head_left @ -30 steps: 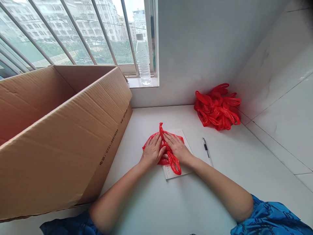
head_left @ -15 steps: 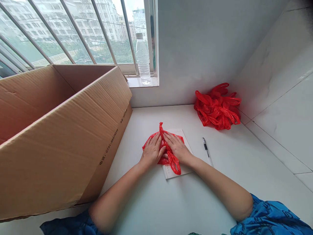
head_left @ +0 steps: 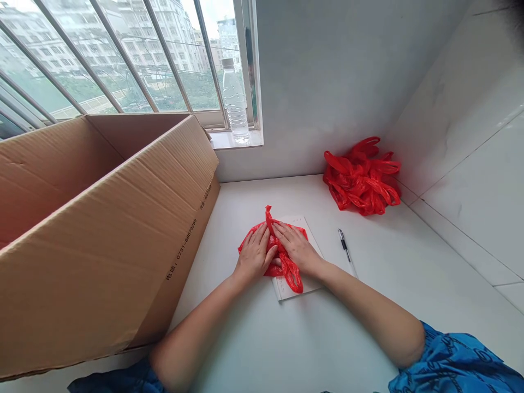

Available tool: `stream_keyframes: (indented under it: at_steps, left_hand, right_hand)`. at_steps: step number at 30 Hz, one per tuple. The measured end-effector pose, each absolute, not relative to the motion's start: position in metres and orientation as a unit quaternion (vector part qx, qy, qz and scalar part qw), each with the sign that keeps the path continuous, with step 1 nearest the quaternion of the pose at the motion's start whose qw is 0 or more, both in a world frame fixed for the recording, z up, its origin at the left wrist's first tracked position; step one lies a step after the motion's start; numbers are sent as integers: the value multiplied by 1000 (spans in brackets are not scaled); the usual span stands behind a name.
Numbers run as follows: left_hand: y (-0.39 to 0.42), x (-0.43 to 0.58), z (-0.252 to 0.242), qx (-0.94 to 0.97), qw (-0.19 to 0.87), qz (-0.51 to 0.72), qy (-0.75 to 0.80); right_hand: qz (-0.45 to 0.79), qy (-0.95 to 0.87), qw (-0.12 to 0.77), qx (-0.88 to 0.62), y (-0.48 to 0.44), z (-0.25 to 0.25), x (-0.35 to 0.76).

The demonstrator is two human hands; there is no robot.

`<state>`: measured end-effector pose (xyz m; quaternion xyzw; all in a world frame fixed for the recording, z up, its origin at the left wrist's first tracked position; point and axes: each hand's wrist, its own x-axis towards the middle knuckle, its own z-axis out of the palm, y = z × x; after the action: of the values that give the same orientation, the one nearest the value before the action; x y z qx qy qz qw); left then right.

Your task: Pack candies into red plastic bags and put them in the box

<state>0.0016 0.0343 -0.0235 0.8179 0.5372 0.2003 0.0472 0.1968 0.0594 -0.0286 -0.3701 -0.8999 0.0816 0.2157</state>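
A red plastic bag [head_left: 290, 272] lies flattened on a white notepad [head_left: 305, 284] in the middle of the white counter. My left hand [head_left: 256, 254] rests flat on the bag's left half, fingers stretched out. My right hand [head_left: 297, 245] lies flat on its right half, fingers also extended. The two hands sit side by side, nearly touching. One bag handle sticks up beyond my fingertips and another loops toward me between my wrists.
A large open cardboard box [head_left: 98, 229] fills the left side. A heap of red plastic bags [head_left: 362, 177] sits in the back right corner. A pen [head_left: 344, 245] lies right of the notepad. A water bottle [head_left: 235, 101] stands on the window sill.
My hands and the bag have stayed put. Only the view has tilted slightly.
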Motion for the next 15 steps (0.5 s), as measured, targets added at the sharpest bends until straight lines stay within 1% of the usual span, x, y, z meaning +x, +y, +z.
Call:
stream_keyframes:
  at_steps: [15]
  left_hand:
    - [33, 3, -21, 815, 50, 212, 536]
  right_hand:
    - [73, -900, 220, -370, 60, -32, 196]
